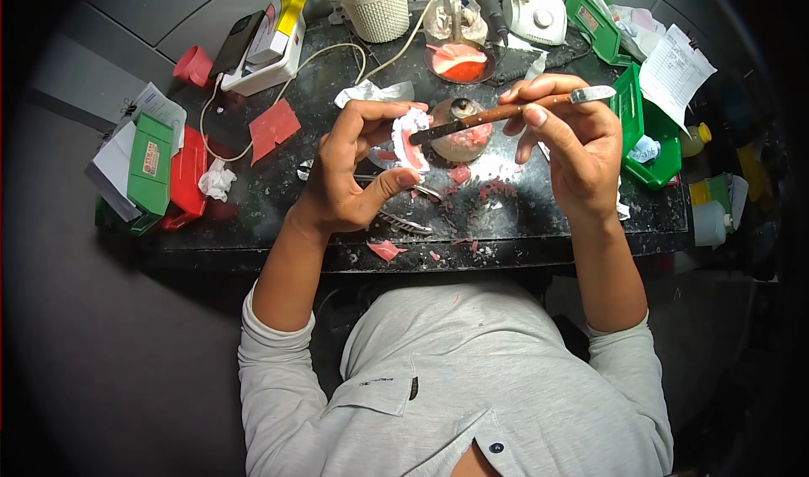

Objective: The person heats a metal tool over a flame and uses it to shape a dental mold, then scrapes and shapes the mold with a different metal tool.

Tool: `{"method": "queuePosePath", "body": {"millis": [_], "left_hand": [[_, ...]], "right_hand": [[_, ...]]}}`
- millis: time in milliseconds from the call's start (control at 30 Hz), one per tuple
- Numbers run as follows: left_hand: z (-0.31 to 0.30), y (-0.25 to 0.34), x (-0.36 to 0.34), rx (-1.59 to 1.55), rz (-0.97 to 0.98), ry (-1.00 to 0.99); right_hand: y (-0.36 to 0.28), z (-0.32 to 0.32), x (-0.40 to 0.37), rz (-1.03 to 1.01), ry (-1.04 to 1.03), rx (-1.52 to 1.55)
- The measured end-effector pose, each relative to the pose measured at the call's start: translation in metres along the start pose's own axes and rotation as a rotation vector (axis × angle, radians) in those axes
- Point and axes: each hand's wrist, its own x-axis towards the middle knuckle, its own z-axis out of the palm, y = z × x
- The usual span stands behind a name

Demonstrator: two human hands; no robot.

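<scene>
White-and-pink dental cast [411, 142]: pale, plaster-like arch with a smooth pink band, raised above the black worktop [278, 192] in the left hand.
Left hand [350, 152]: pinching the cast by its outer edges, index finger above, thumb below.
Right hand [581, 144]: grasping the brown, rod-handled tool [480, 121] between thumb and fingers; its dark, blunt end meets the pink band, its pale metal blade points away.
Handling, by judgement: cast light, stiff and brittle at its thin edges; pink band probably waxy, softer, easily dented. Best taken by the thicker plaster rim, clear of the pink.
Round, pink-spattered burner-like vessel [459, 146]: between the hands, beyond the tool.
Shallow metal pan with orange-red and pink contents [462, 70]: farther back.
Pink flat sheet [275, 130]: at left, near crumpled white tissue [217, 180].
Green plastic box, left [150, 165]: pale label, red print, too small to read.
Curled white paper sheet [677, 66], right: ruled, written lines, illegible.
Round white item in green tray [645, 150]: handwriting, uncertain.
Grey shirt pocket [381, 386]: small dark script, unreadable.
Brands: none legible.
</scene>
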Motion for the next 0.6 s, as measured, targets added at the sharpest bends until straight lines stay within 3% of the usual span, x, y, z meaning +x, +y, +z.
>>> {"method": "queuePosePath", "body": {"millis": [600], "left_hand": [[-0.0015, -0.0021, 0.0003, 0.046, 0.023, -0.006]], "right_hand": [[-0.0018, 0.0016, -0.0011, -0.004, 0.013, -0.023]]}}
